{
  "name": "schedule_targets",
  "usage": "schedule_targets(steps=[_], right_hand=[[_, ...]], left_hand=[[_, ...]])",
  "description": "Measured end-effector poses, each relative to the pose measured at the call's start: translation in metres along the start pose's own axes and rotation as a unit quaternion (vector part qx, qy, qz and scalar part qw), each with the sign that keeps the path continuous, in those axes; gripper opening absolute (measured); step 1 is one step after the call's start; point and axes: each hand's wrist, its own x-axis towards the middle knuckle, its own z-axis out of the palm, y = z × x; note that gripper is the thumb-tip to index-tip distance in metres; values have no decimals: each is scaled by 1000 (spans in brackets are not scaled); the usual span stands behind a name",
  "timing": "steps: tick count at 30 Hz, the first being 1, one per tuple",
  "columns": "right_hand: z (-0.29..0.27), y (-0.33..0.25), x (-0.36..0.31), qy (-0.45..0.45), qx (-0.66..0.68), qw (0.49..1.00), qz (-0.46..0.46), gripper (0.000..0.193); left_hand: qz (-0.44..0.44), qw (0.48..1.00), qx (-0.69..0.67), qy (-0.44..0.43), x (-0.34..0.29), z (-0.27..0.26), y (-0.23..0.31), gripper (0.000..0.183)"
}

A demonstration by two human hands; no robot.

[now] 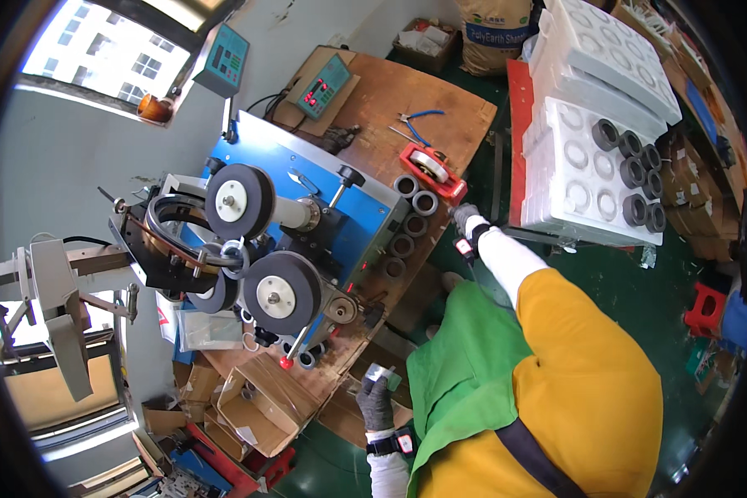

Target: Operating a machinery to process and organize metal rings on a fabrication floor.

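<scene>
In my left hand (376, 408), gloved in grey, I hold a small flat piece (382, 375), whitish with a green side, beside the bench's front edge. My gloved right hand (466, 217) is closed at the bench edge, right by the end of a red tape dispenser (434, 173); anything in its fingers is too small to make out. Several dark grey rings (424, 202) stand in two short rows next to the dispenser. On the blue winding machine (257, 149), a wrapped ring (234, 259) sits among black rollers (282, 290) with white hubs.
Blue-handled pliers (427, 114) lie behind the dispenser on the wooden bench (382, 91). A control box (322, 87) with lit red digits is farther back. White foam trays (564, 158) with dark rings stand at the right. An open cardboard box (261, 402) sits at the left.
</scene>
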Motion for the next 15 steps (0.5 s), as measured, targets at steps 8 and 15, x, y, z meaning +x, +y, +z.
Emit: schedule_targets(steps=[8,15], right_hand=[[4,64,-81,-160,-205,965,-33,34],[-5,-75,-353,-465,-200,746,-433,23]], left_hand=[[-14,996,87,24,-17,-26,12,36],[63,995,52,-57,1,4,53,25]])
